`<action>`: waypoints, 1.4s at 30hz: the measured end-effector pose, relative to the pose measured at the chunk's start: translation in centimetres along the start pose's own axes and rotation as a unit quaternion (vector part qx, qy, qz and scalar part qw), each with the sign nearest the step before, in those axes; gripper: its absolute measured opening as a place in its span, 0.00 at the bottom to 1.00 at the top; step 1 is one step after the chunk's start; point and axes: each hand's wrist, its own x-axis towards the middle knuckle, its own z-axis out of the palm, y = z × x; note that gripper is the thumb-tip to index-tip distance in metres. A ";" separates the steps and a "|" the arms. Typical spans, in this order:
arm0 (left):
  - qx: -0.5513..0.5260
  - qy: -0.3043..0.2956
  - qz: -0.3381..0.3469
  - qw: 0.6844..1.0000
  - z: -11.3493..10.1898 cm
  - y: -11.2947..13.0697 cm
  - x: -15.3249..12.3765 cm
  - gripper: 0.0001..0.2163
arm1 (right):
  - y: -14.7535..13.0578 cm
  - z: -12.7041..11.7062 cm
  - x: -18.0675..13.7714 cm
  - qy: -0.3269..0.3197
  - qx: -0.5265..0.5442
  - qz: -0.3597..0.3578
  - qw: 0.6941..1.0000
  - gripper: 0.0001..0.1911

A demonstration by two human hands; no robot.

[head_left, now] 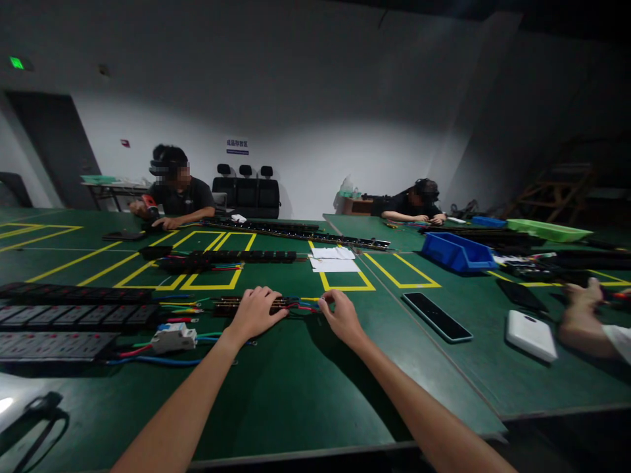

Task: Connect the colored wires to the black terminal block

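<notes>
My left hand [255, 313] lies over a narrow dark strip with copper-coloured bars [224, 306], its fingers wrapped across the top. Yellow, blue and red wires [302, 306] run out of the strip's right end. My right hand [341, 315] pinches the tips of these wires between thumb and fingers; which of them it grips is partly hidden. Left of my hands lie several black power strips [73, 316] with coloured leads. A grey-white circuit breaker [173, 337] is wired to the nearest of them.
A phone [436, 316], a white power bank [531, 335] and a blue bin [457, 252] lie to the right. White papers [335, 259] and more strips [231, 257] are ahead. One co-worker holds a red drill [150, 206]; another's hand [582, 309] is at right.
</notes>
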 end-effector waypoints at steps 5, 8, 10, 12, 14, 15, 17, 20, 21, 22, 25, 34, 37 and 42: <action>-0.005 0.025 0.016 1.000 -0.8 0.5 0.0 0.22 | -0.5 -0.5 0.2 0.045 0.015 -0.020 0.999 0.05; 0.000 0.026 0.022 0.999 -1.2 0.8 0.0 0.25 | -1.0 -1.0 0.2 0.069 0.011 -0.033 0.997 0.06; 0.006 0.028 0.020 0.999 -1.4 0.9 0.0 0.27 | -1.3 -1.3 0.2 0.088 0.003 -0.046 0.995 0.07; 0.016 0.034 0.007 0.999 -1.5 1.0 0.1 0.28 | -1.7 -1.6 0.1 0.103 -0.002 -0.053 0.993 0.08; 0.027 0.037 -0.012 0.999 -1.5 1.0 0.1 0.28 | -1.9 -1.7 0.0 0.109 -0.002 -0.050 0.993 0.08; 0.030 0.037 -0.020 0.999 -1.5 1.0 0.2 0.28 | -1.9 -1.8 0.0 0.111 0.000 -0.048 0.993 0.08; 0.033 0.035 -0.024 0.999 -1.6 0.9 0.2 0.29 | -2.0 -1.8 0.0 0.120 0.002 -0.043 0.992 0.09; 0.034 0.033 -0.010 0.999 -2.1 1.0 0.2 0.29 | -2.0 -1.8 -0.1 0.145 0.003 -0.040 0.989 0.09; 0.035 0.033 -0.003 0.999 -2.3 1.1 0.2 0.28 | -1.9 -1.9 -0.1 0.153 0.003 -0.041 0.987 0.09; 0.035 0.033 0.003 0.999 -2.5 1.1 0.2 0.27 | -1.9 -1.9 -0.1 0.159 0.003 -0.042 0.986 0.09; 0.040 0.030 0.004 0.999 -2.9 1.3 0.2 0.25 | -1.9 -2.1 -0.2 0.166 -0.002 -0.042 0.985 0.09; 0.042 0.015 -0.013 0.999 -2.4 1.2 0.4 0.16 | -1.7 -2.8 0.1 0.116 0.011 -0.016 0.993 0.11; 0.049 0.028 -0.002 0.998 -2.3 1.0 0.3 0.17 | -1.4 -2.5 0.4 0.088 0.075 0.039 0.993 0.16; 0.042 0.020 -0.011 0.999 -2.1 1.0 0.2 0.21 | -0.7 -1.2 0.5 0.029 0.154 0.126 0.980 0.20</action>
